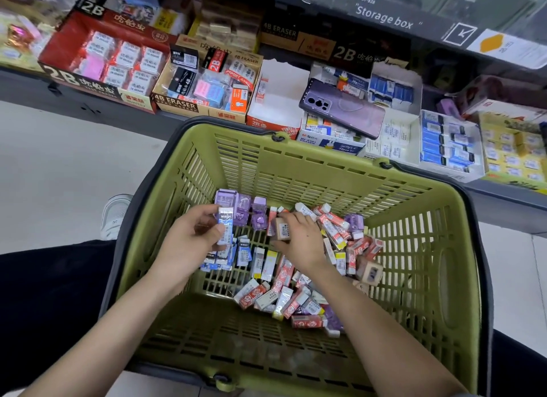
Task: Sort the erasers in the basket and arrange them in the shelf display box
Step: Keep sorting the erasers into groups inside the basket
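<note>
Blue-and-white sleeved eraser (225, 228) pinched by left hand (189, 239); beige rectangular eraser (282, 229) gripped by right hand (299, 241); both hands held inside olive-green slatted plastic basket (296, 151).

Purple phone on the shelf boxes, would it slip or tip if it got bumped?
Probably slippery: the purple phone has a smooth glossy back. It lies tilted across uneven eraser boxes, so a bump could rock or slide it. Likely stiff.
</note>
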Demonstrator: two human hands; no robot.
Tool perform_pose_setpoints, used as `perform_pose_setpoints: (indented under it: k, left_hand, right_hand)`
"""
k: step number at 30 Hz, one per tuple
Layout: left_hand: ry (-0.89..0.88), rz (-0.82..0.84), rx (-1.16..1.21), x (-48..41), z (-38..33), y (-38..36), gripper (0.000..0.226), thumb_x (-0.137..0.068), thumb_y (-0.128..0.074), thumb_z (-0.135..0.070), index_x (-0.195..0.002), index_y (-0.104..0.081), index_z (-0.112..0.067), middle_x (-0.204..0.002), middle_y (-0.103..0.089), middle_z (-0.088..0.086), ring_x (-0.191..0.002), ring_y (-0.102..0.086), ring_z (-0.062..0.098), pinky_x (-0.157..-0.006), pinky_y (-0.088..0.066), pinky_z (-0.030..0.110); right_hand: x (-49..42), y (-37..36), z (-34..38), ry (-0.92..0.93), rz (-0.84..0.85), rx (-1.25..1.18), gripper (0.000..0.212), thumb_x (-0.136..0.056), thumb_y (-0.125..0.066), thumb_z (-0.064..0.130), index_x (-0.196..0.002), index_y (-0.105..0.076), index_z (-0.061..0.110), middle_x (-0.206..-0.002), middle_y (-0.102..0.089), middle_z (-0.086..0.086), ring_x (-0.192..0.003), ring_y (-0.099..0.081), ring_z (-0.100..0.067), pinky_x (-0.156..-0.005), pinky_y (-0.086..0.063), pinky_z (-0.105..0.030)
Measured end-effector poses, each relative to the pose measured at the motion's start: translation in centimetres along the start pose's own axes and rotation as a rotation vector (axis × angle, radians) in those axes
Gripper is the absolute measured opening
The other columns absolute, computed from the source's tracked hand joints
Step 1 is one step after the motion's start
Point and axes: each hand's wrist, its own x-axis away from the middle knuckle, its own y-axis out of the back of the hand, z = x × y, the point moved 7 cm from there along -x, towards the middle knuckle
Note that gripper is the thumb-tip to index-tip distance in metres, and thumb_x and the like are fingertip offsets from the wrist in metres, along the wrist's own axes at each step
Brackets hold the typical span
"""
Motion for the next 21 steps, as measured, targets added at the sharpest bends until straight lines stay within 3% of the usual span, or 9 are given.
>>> perform_pose_setpoints:
  k: [4, 8, 11, 15, 19, 21]
  left_hand:
    - [-0.062, 0.003, -0.019, 0.3, -1.8, 0.5, 0.029, -0.091, -0.054, 0.000, -0.115, -0.055, -0.015, -0.091, -0.056, 0.008, -0.082, -0.055, 0.014, -0.065, -0.055, 0.018]
    - [-0.220, -0.070, -0.057, 0.3, -5.9, 3.1, 0.029, -0.089, -0.056, -0.002, -0.113, -0.056, -0.019, -0.093, -0.060, 0.002, -0.079, -0.061, 0.010, -0.073, -0.052, 0.022]
    - [-0.326, -0.081, -0.006, 0.2, -8.6, 4.3, 0.028, -0.088, -0.055, 0.004, -0.111, -0.058, -0.012, -0.087, -0.058, 0.005, -0.074, -0.058, 0.008, -0.061, -0.049, 0.012]
    - [-0.350, -0.069, 0.052, 0.3, -9.8, 4.9, 0.031, -0.088, -0.053, 0.008, -0.096, -0.059, -0.022, -0.082, -0.054, 0.005, -0.066, -0.056, 0.002, -0.054, -0.046, 0.009]
    - [-0.330, -0.068, 0.029, -0.1, -9.0, 5.3, 0.027, -0.088, -0.053, 0.007, -0.105, -0.059, -0.013, -0.088, -0.055, 0.014, -0.077, -0.054, 0.017, -0.056, -0.047, 0.010]
    - [-0.323, -0.061, -0.010, -0.2, -8.7, 5.3, 0.028, -0.088, -0.055, 0.006, -0.114, -0.058, -0.005, -0.093, -0.056, 0.020, -0.082, -0.055, 0.021, -0.058, -0.048, 0.010]
  right_hand:
    - [1.3, 1.4, -0.3, -0.083, -0.002, -0.332, 0.060, -0.083, -0.070, 0.026, -0.136, -0.044, 0.014, -0.127, -0.053, -0.004, -0.106, -0.057, -0.022, -0.085, -0.046, -0.030]
    - [0.7, 2.3, 2.1, -0.082, -0.015, -0.453, 0.060, -0.079, -0.075, 0.024, -0.130, -0.047, 0.012, -0.121, -0.054, -0.004, -0.107, -0.055, -0.021, -0.087, -0.049, -0.034]
    - [-1.8, 1.8, 4.8, -0.091, -0.021, -0.410, 0.059, -0.076, -0.077, 0.025, -0.126, -0.049, 0.010, -0.118, -0.052, -0.003, -0.104, -0.052, -0.017, -0.079, -0.038, -0.020]
    - [-4.0, 0.5, 7.1, -0.083, 0.013, -0.310, 0.058, -0.077, -0.076, 0.024, -0.126, -0.047, 0.009, -0.126, -0.045, -0.010, -0.102, -0.055, -0.026, -0.073, -0.036, -0.024]
    - [-4.2, 0.4, 7.2, -0.109, 0.002, -0.343, 0.060, -0.074, -0.078, 0.017, -0.125, -0.047, 0.010, -0.124, -0.041, -0.009, -0.101, -0.055, -0.027, -0.072, -0.036, -0.022]
    - [-3.7, 0.9, 7.2, -0.094, 0.008, -0.358, 0.063, -0.074, -0.078, 0.017, -0.128, -0.046, 0.012, -0.124, -0.041, -0.008, -0.106, -0.052, -0.025, -0.079, -0.039, -0.025]
